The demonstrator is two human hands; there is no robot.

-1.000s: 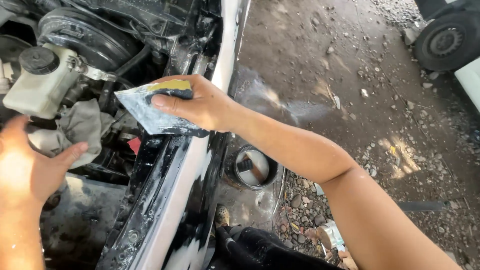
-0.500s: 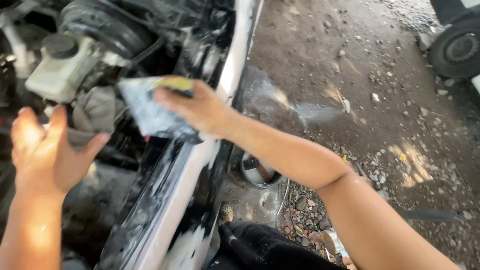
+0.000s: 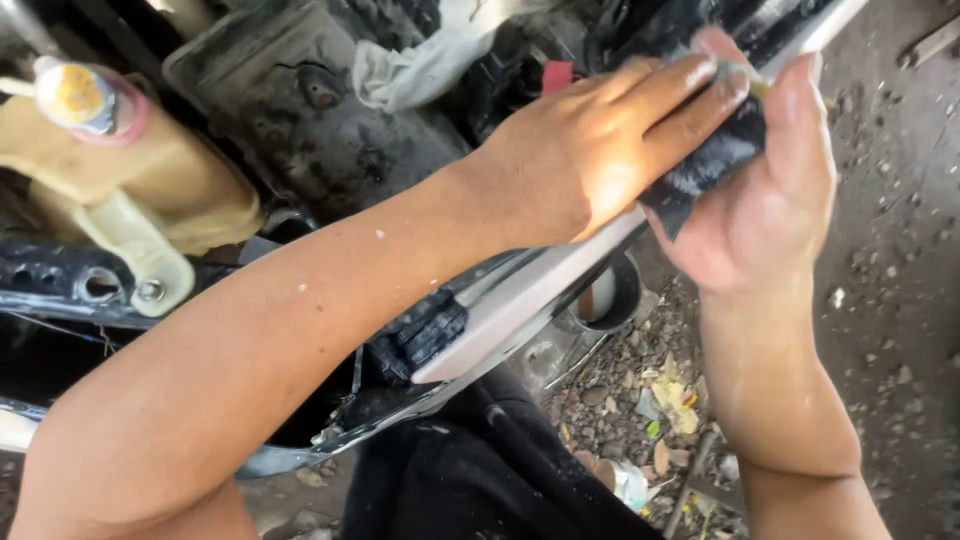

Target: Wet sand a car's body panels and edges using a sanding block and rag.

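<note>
My right hand and my left hand meet over the white fender edge of a car. Both grip a dark, wet abrasive sheet folded round a small pad; a sliver of the pad's yellow shows at the fingertips. The left forearm crosses the view from the lower left, and its fingers lie over the top of the sheet. The right palm faces me and cups the sheet from behind. The white panel runs diagonally beneath both hands.
The open engine bay lies to the left, with a yellowish fluid reservoir and a white rag. A small round container stands on the gravel below the fender. A metal tool lies at the upper right. My dark trouser leg is below.
My left hand, open over the engine bay before, has crossed to the right and taken hold of the sheet that the right hand held alone. The view has closed in on the hands.
</note>
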